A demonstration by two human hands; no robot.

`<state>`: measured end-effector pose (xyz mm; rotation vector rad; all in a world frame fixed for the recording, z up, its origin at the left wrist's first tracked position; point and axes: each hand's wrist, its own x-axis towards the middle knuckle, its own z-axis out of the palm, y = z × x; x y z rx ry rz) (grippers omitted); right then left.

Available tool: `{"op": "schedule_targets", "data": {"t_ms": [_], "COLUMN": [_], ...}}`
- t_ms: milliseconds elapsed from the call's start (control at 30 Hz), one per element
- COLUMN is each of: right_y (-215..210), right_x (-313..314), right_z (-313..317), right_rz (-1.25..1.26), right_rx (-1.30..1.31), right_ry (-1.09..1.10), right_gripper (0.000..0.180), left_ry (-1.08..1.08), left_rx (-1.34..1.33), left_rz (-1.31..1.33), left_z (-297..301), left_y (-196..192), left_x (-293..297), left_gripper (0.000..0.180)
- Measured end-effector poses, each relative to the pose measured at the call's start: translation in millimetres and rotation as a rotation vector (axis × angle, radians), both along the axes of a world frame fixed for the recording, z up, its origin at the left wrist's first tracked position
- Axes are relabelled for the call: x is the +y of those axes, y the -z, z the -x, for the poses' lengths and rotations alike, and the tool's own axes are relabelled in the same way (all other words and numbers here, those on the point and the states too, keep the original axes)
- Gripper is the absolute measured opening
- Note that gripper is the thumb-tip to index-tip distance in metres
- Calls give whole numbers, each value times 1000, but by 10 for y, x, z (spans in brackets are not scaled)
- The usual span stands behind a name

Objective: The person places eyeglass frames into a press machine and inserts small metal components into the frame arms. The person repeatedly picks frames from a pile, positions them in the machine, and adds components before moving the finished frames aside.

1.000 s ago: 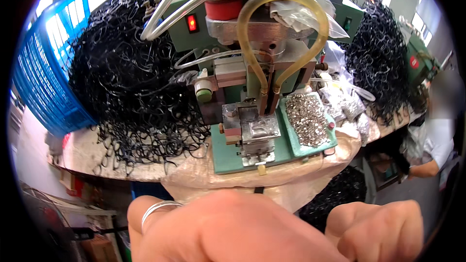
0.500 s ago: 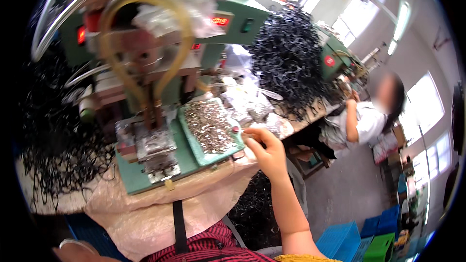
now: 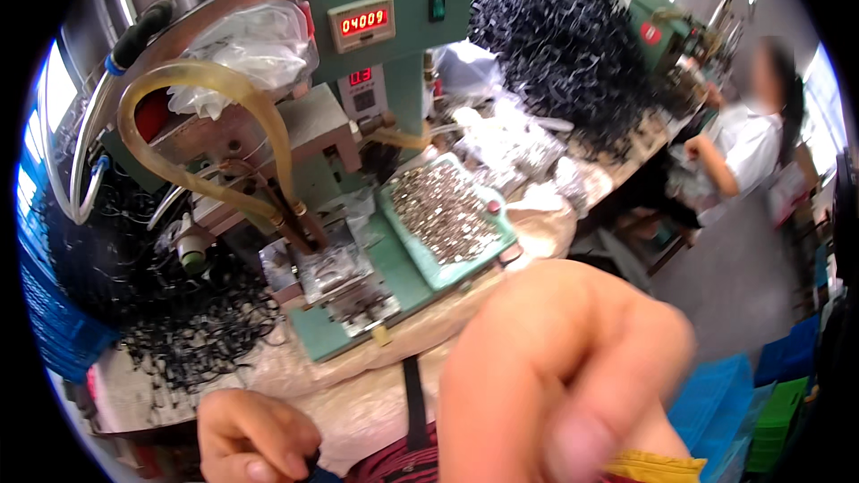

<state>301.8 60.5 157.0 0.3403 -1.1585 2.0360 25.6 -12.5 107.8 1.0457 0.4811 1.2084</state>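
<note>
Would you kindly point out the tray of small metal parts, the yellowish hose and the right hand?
tray of small metal parts (image 3: 445,215), head view, middle of the heap.
yellowish hose (image 3: 192,80), head view, top of its loop.
right hand (image 3: 559,376), head view, blurred knuckles.

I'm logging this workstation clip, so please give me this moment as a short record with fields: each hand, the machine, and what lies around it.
left hand: low at the bench edge, fingers curled; whether it holds anything cannot be told
right hand: raised close to the camera, blurred, fingers curled
machine: green bench press with red digit displays and a yellowish hose loop
tray: green, filled with small metal parts
left of machine: heap of black loops, blue crate
background: a second person seated at the bench
</note>
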Motion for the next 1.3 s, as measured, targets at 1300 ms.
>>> {"op": "schedule_targets", "data": {"t_ms": [1300], "right_y": [1842], "right_x": [-60], "right_z": [-509], "right_rz": [570], "right_rx": [-455], "right_ry": [764], "right_gripper": [18], "left_ry": [702], "left_rx": [-637], "left_rz": [-250], "left_z": [-416], "left_y": [-249], "left_x": [433], "left_gripper": [10]}}
